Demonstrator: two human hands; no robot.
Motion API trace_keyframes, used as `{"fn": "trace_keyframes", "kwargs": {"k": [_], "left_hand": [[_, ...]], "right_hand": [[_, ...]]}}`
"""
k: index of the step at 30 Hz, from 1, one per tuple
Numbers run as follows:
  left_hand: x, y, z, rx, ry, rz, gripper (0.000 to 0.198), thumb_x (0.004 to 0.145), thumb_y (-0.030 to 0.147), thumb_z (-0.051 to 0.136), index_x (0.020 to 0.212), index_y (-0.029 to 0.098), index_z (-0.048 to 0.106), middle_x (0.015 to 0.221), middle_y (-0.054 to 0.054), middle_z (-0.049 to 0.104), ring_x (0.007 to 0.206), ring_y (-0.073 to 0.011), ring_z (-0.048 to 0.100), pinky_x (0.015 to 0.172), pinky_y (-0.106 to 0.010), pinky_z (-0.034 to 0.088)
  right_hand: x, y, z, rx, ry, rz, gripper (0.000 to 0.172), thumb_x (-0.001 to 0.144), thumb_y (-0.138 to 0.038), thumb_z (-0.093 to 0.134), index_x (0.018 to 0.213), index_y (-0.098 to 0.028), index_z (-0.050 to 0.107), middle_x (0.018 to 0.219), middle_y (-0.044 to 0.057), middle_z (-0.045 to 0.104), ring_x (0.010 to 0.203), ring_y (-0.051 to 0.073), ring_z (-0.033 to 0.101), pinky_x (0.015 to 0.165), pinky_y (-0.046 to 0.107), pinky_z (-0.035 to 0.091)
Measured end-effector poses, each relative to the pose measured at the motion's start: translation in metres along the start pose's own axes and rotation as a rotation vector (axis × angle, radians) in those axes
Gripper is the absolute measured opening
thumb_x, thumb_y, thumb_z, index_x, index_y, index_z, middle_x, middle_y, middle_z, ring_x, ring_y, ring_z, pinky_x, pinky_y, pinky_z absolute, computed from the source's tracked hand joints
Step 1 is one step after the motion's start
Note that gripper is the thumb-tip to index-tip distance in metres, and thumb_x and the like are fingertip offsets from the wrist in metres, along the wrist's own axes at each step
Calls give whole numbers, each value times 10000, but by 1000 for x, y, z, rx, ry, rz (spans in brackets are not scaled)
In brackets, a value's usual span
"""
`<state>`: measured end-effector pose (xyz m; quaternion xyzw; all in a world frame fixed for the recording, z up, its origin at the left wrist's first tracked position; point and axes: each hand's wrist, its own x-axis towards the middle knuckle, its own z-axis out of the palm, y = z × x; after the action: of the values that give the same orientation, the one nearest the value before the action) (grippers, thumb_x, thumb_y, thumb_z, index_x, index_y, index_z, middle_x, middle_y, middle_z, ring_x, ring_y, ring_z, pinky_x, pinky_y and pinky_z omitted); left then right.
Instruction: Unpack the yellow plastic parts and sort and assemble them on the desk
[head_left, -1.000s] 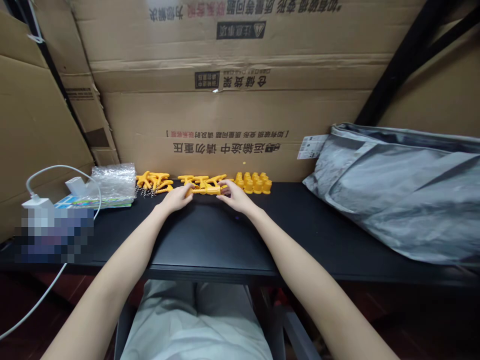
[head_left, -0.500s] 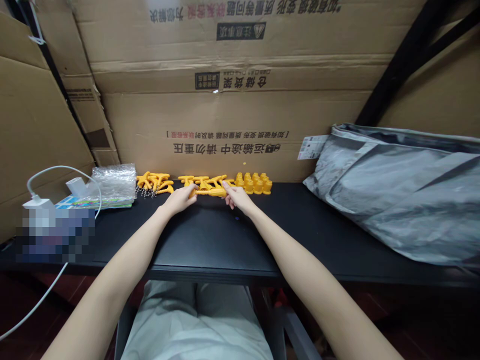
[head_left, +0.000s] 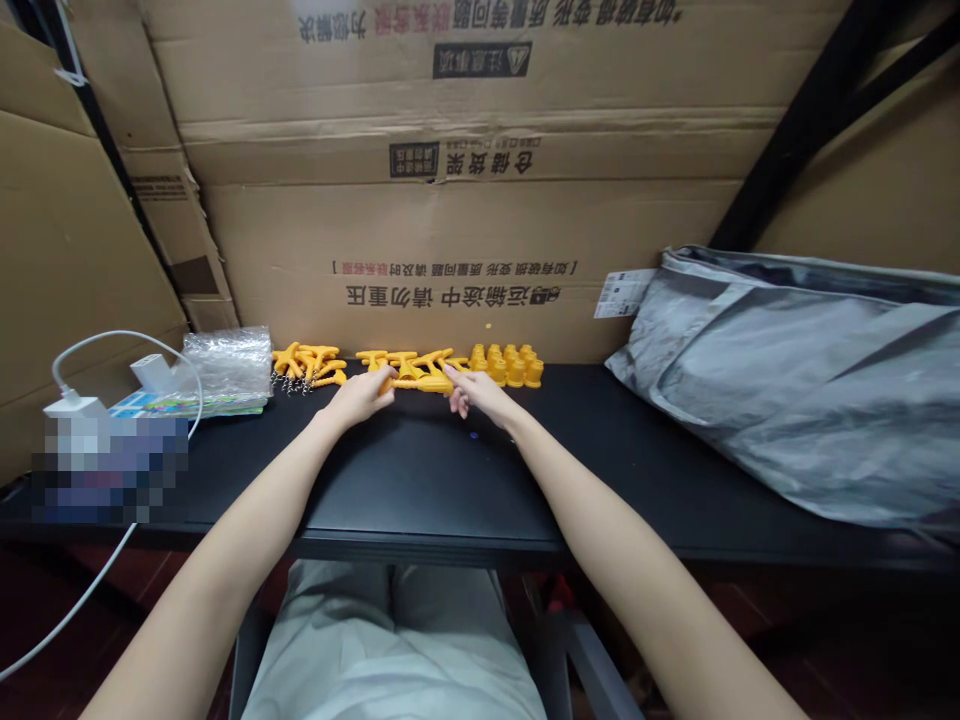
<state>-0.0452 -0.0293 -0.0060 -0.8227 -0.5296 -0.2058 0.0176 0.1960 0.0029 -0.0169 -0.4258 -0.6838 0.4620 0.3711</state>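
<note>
Between my hands a yellow plastic corkscrew (head_left: 421,383) lies sideways just over the black table. My left hand (head_left: 361,396) is closed round its left end, and the fingers of my right hand (head_left: 480,392) pinch its thicker right end. Directly behind it is a row of yellow T-handled pieces (head_left: 403,359), partly hidden by my fingers. To the left, several yellow corkscrews (head_left: 306,358) lie in a pile with their metal spirals showing. Several yellow cup-shaped caps (head_left: 513,366) stand in rows to the right of my right hand.
Clear plastic packaging (head_left: 227,362), a white charger (head_left: 77,422) with its cable and a blurred-out object (head_left: 112,480) are on the left. A grey bag (head_left: 795,390) fills the right side. Cardboard (head_left: 465,225) walls the back of the black table (head_left: 435,480).
</note>
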Motion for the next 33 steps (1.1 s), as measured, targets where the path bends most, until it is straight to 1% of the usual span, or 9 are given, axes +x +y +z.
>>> {"fn": "trace_keyframes", "kwargs": {"k": [4,7,10,12,14,19,27,30,33], "left_hand": [[1,3,0,9,6,-5,280,879,258,470,1143,207,547,998,-66,695,902,-208,661,795,-290,476],[1,2,-1,2,-1,-22,282,876,257,472,1143,204,549,971,-63,696,877,-207,662,777,-287,475],[1,-1,-2,-12,-10,-46,286,875,259,472,1144,204,550,944,-60,697,850,-202,662,757,-280,474],[1,-2,-2,-4,-15,-53,292,871,255,477,1149,202,549,950,-63,698,858,-204,663,757,-279,474],[1,-2,-2,19,-16,-47,297,867,254,484,1154,207,548,968,-62,698,885,-206,663,767,-280,475],[0,-1,-2,68,-1,-12,297,868,246,472,1154,213,546,1012,-58,699,935,-206,663,790,-280,476],[0,3,-1,54,-13,-24,298,858,253,485,1143,204,557,1008,-77,703,912,-224,669,792,-303,483],[1,4,-1,18,6,-31,292,847,248,498,1129,215,564,977,-63,704,889,-217,668,788,-298,481],[2,1,0,-25,27,-57,290,845,255,499,1124,220,568,901,-46,700,831,-202,665,758,-285,477]], "right_hand": [[-1,-3,6,-29,57,99,700,864,-754,350,533,-167,539,321,7,466,252,68,370,292,190,281],[-2,-6,4,0,28,149,660,892,-725,327,658,-158,571,439,38,591,281,77,453,291,184,282],[-3,-8,0,79,-12,94,421,850,-591,590,902,-173,580,713,45,722,448,104,623,383,176,409],[-3,-7,-2,101,-28,11,387,761,-453,755,959,-188,553,796,27,733,530,114,663,473,189,474],[-3,-5,-2,88,-46,-34,376,736,-417,782,903,-180,542,763,20,726,518,106,650,499,197,477],[-4,-6,0,76,-68,-25,483,782,-635,641,726,-174,506,530,18,648,370,84,532,403,192,391],[-5,-10,10,49,42,4,581,805,-728,521,581,-196,454,378,1,531,277,71,419,314,189,290],[-2,-9,9,60,56,13,592,845,-717,467,581,-187,465,414,24,560,286,76,439,320,194,302],[1,-6,4,59,74,-52,515,842,-668,530,749,-162,555,632,54,680,384,94,559,380,196,382]]}}
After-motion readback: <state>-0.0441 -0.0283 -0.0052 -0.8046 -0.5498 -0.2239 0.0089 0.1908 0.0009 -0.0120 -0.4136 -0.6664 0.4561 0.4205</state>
